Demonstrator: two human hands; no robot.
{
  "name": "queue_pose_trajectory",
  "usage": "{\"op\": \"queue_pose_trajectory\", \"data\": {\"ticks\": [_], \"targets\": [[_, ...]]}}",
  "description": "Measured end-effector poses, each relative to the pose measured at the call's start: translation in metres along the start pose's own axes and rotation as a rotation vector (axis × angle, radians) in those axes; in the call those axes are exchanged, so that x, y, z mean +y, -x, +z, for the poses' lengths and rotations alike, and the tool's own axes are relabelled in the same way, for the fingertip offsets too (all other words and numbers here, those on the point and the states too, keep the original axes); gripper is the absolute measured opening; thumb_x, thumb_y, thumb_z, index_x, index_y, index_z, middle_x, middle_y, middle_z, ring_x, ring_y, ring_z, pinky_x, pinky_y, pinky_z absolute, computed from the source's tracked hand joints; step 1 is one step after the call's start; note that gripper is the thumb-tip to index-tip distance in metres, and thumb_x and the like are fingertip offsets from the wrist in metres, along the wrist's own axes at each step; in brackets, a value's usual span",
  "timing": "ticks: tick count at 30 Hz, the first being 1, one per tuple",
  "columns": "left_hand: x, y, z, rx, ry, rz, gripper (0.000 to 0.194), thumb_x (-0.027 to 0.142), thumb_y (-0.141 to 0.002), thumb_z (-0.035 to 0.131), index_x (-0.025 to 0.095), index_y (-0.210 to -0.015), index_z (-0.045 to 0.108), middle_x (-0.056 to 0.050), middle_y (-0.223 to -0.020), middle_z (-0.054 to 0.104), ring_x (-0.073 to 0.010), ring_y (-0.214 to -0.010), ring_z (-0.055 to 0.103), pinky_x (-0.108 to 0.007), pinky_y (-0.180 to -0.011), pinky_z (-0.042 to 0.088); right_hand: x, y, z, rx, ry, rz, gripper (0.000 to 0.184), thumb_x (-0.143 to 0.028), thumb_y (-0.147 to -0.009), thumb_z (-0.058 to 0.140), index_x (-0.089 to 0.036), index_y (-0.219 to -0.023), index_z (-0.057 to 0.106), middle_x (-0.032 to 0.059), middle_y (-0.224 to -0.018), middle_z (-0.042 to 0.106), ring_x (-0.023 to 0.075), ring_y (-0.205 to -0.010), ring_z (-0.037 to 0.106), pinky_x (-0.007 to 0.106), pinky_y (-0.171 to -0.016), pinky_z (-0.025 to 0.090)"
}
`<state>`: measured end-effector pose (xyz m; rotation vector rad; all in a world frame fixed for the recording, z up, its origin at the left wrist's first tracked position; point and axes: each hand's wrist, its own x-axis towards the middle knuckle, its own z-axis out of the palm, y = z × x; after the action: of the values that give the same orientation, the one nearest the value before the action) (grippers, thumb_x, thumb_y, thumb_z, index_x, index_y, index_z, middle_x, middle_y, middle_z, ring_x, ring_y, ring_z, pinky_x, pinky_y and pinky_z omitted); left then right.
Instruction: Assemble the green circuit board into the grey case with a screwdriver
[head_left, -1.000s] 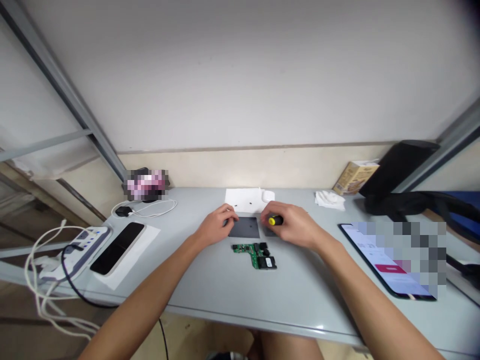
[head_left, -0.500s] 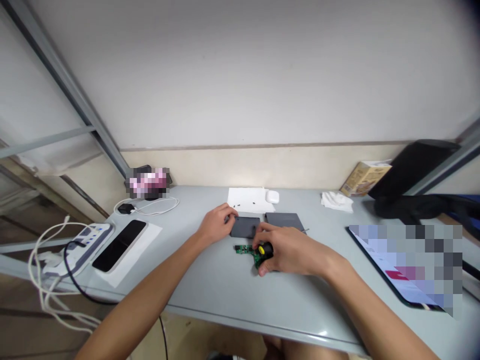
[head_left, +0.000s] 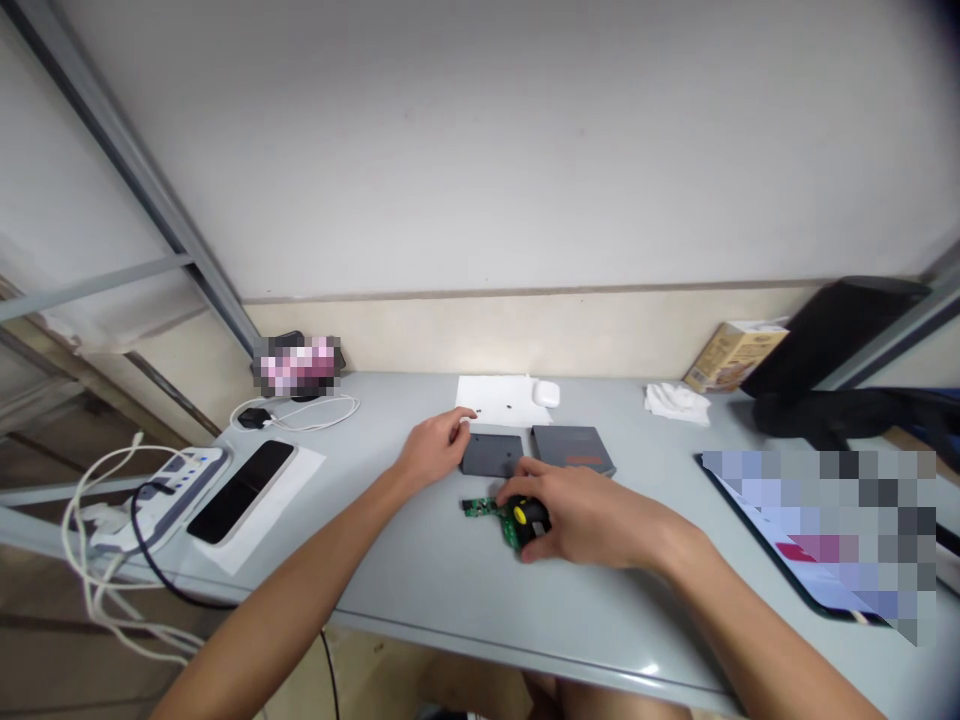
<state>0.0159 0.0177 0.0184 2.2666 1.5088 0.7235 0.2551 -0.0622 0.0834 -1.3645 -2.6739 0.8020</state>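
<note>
My right hand [head_left: 577, 505] is closed round a screwdriver [head_left: 525, 512] with a black handle and yellow end. Its thumb and fingertips reach down at a green circuit board [head_left: 480, 508], hiding the board's right part; whether they grip it I cannot tell. Beyond lies a flat dark grey cover [head_left: 489, 454]. My left hand [head_left: 435, 447] rests at that cover's left end, fingers curled, and what they hold, if anything, is hidden. To the right of the cover sits a dark grey case [head_left: 571, 448] with a reddish patch along its front.
Behind the hands, a white paper [head_left: 491, 392] bears small dark bits, beside a white rounded case [head_left: 546, 394]. At left lie a phone [head_left: 244, 490] and a power strip [head_left: 161, 490] with cables. A lit tablet [head_left: 795, 550], crumpled tissue [head_left: 675, 402] and carton [head_left: 735, 355] are at right.
My right hand, with the screwdriver, has moved from the grey case toward me, onto the circuit board. The case is now uncovered. The left hand stays by the cover.
</note>
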Motion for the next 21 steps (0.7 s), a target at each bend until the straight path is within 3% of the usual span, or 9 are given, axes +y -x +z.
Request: {"op": "queue_pose_trajectory", "data": {"ticks": [4,8,13,21], "targets": [[-0.001,0.0,0.0,-0.009,-0.007,-0.008,0.033,0.025,-0.1,0.05,0.027,-0.127,0.07,0.001,-0.091,0.074,-0.0155,-0.074,0.064,-0.025,-0.072,0.048,0.007,-0.003,-0.009,0.192,-0.014,-0.057,0.038,-0.044,-0.089,0.075,-0.032,-0.124,0.071,0.0039,-0.124,0.068,0.0197,-0.081,0.071,0.034,-0.078,0.052],[0.0,-0.001,0.0,-0.005,-0.006,-0.008,0.035,0.021,-0.098,0.05,0.027,-0.126,0.071,-0.001,-0.091,0.074,-0.0175,-0.076,0.066,-0.027,-0.076,0.05,0.022,-0.011,-0.008,0.416,0.161,0.045,0.039,-0.043,-0.095,0.067,-0.03,-0.132,0.069,0.0086,-0.134,0.064,0.0209,-0.078,0.07,0.037,-0.073,0.053],[-0.001,-0.002,0.002,-0.008,0.022,0.018,0.035,0.023,-0.101,0.048,0.024,-0.126,0.072,-0.001,-0.076,0.07,-0.0185,-0.073,0.066,-0.027,-0.076,0.05,0.033,-0.023,0.0,0.381,0.201,0.096,0.026,-0.042,-0.096,0.065,-0.027,-0.113,0.078,0.0086,-0.129,0.065,0.0195,-0.075,0.07,0.038,-0.075,0.055],[-0.006,0.001,0.007,-0.016,0.044,0.07,0.034,0.026,-0.103,0.046,0.025,-0.126,0.071,-0.002,-0.091,0.075,-0.0179,-0.078,0.068,-0.028,-0.08,0.052,0.032,-0.028,0.004,0.39,0.078,0.059,0.023,-0.044,-0.092,0.071,-0.028,-0.108,0.079,0.0061,-0.128,0.066,0.0172,-0.076,0.069,0.035,-0.076,0.054]]}}
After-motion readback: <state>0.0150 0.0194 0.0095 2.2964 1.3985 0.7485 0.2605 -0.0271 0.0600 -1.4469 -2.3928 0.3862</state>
